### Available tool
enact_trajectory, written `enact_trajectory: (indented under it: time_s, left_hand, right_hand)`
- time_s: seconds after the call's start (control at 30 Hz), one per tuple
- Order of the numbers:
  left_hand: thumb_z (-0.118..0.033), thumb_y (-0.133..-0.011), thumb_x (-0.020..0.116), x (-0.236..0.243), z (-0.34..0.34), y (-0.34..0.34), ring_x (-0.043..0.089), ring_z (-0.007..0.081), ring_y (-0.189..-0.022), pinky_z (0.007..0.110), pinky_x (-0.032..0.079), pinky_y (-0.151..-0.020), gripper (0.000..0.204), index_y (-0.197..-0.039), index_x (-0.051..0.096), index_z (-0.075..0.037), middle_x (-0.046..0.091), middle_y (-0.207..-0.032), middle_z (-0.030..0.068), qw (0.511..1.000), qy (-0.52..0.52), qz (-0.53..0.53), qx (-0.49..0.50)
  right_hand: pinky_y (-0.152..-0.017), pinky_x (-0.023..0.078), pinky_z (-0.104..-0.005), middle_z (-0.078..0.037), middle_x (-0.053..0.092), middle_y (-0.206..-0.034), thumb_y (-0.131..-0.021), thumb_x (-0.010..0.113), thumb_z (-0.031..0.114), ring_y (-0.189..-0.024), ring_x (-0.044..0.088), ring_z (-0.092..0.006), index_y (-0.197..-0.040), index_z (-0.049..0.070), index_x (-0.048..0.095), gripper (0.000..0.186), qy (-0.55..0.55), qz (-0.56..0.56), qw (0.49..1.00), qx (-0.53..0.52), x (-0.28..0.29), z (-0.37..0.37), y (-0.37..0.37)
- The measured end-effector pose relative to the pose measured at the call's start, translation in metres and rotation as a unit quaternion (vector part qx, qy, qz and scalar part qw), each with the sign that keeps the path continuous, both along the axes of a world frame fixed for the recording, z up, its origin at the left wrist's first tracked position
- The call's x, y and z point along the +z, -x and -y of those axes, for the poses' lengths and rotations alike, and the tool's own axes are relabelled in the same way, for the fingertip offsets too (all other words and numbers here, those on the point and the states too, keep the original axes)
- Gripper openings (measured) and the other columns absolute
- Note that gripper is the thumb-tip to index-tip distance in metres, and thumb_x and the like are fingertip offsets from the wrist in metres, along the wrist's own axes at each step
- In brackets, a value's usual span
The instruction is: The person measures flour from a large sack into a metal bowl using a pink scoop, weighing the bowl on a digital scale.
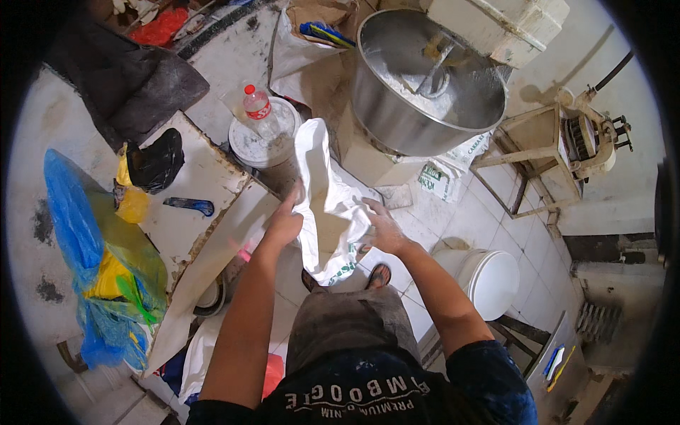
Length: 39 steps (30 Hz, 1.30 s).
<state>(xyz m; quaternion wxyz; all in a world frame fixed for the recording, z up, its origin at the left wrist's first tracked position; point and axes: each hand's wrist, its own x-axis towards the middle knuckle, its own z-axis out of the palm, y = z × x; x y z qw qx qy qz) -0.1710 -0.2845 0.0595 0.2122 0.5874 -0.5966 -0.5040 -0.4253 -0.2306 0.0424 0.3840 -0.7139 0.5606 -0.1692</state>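
I hold a white woven sack (327, 200) with both hands in front of my body. My left hand (285, 221) grips its left edge, fingers closed on the fabric. My right hand (379, 228) clutches the bunched right side. The sack hangs limp and crumpled, its top flap rising toward a big steel mixer bowl (418, 92) with white flour and a mixing hook inside.
A worn white table (202, 191) on my left carries a blue box cutter (190, 205), a black bag (154, 163) and blue and yellow plastic bags (99, 262). A capped plastic bottle (261, 112) stands on a white bucket. A white lidded bucket (492, 280) sits at right, near a wooden stand (528, 152).
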Motion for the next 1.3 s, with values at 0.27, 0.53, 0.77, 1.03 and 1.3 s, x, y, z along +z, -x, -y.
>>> enact_trajectory:
  time_s: [0.27, 0.53, 0.77, 1.03, 1.3]
  left_hand:
    - [0.005, -0.067, 0.037, 0.007, 0.01, 0.012, 0.055, 0.0282, -0.097, 0.031, 0.039, -0.088, 0.044, -0.103, 0.06, -0.004, 0.06, -0.098, 0.0179, 0.977, 0.041, -0.031, -0.208]
    - [-0.004, -0.073, 0.046, 0.028, -0.002, 0.022, 0.057, 0.0238, -0.088, 0.032, 0.043, -0.079, 0.024, -0.092, 0.06, -0.001, 0.06, -0.093, 0.0107, 0.999, -0.012, -0.043, -0.012]
    - [-0.014, -0.079, 0.054, -0.028, -0.064, -0.046, 0.054, 0.0263, -0.096, 0.035, 0.042, -0.084, 0.04, -0.115, 0.046, 0.002, 0.05, -0.112, 0.0145, 0.933, -0.091, -0.099, 0.333]
    - [-0.036, -0.063, 0.071, -0.072, -0.061, 0.0, 0.025, 0.0384, -0.123, 0.049, 0.015, -0.103, 0.096, -0.134, 0.017, 0.0, 0.033, -0.13, 0.0206, 0.924, 0.157, 0.335, -0.1]
    - [-0.025, -0.068, 0.068, -0.138, -0.043, 0.038, 0.049, 0.0298, -0.105, 0.043, 0.034, -0.092, 0.049, -0.11, 0.051, -0.005, 0.054, -0.109, 0.0122, 0.969, 0.198, 0.112, -0.093]
  right_hand:
    - [-0.088, 0.044, -0.0363, -0.018, 0.016, -0.139, -0.055, 0.077, 0.016, -0.108, 0.048, -0.0333, -0.108, 0.007, 0.048, 0.061, -0.004, 0.12, 0.993, -0.01, -0.01, 0.056, -0.041]
    - [-0.083, 0.041, -0.0419, -0.019, 0.054, -0.097, -0.068, 0.064, 0.023, -0.098, 0.051, -0.0344, -0.102, 0.005, 0.049, 0.041, -0.065, 0.071, 0.977, 0.191, -0.032, 0.085, -0.059]
    - [-0.08, 0.043, -0.0408, -0.018, 0.057, -0.098, -0.07, 0.064, 0.02, -0.093, 0.054, -0.0356, -0.105, 0.006, 0.049, 0.041, -0.122, 0.268, 0.955, 0.038, -0.025, 0.106, -0.025]
    - [-0.072, 0.045, -0.0402, -0.019, 0.06, -0.084, -0.072, 0.059, 0.033, -0.08, 0.058, -0.0344, -0.088, 0.004, 0.058, 0.033, -0.177, 0.125, 0.963, 0.163, -0.042, 0.106, -0.031]
    - [-0.07, 0.045, -0.0431, -0.018, 0.06, -0.08, -0.073, 0.056, 0.036, -0.077, 0.058, -0.035, -0.085, 0.006, 0.059, 0.032, -0.117, 0.127, 0.975, 0.141, -0.036, 0.098, -0.051]
